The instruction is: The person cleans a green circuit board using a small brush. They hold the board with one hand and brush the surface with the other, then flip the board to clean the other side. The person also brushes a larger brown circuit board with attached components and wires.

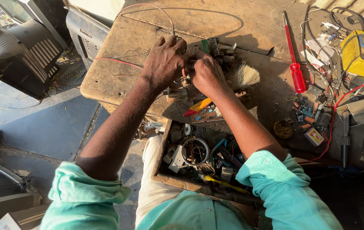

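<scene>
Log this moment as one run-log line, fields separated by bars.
left hand: on circuit board | right hand: fingers at board parts | bench: brush, red screwdriver, yellow meter | open drawer: spare parts

Worn, rough wood on the surface (118, 55), matt and dusty, scratched all over. Glossy red plastic on the screwdriver (293, 59) handle, dull metal on its shaft; smooth yellow plastic casing on the meter (363, 53); pale, coarse bristles on the brush (244, 76). Soft matt cloth in the turquoise sleeves (284, 191), grey ribbed matt plastic on the television casing (20, 51), shiny metal ring (195, 151) in the wooden drawer (161, 170).
</scene>
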